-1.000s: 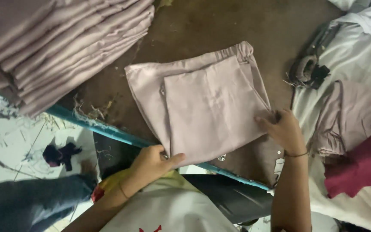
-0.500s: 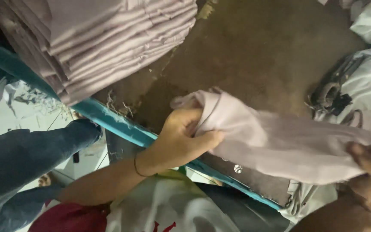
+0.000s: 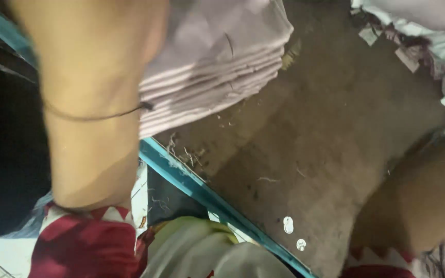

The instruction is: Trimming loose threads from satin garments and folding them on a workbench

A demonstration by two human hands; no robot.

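Left hand (image 3: 130, 31) now over stack (image 3: 217, 67)

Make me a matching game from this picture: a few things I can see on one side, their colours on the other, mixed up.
Things:
1. stack of folded cloth
2. table edge
3. sleeve
4. two small round buttons

Colours:
A. teal
B. white
C. pale pinkish-lilac
D. red with a white zigzag trim

Pairs: 1-C, 2-A, 3-D, 4-B
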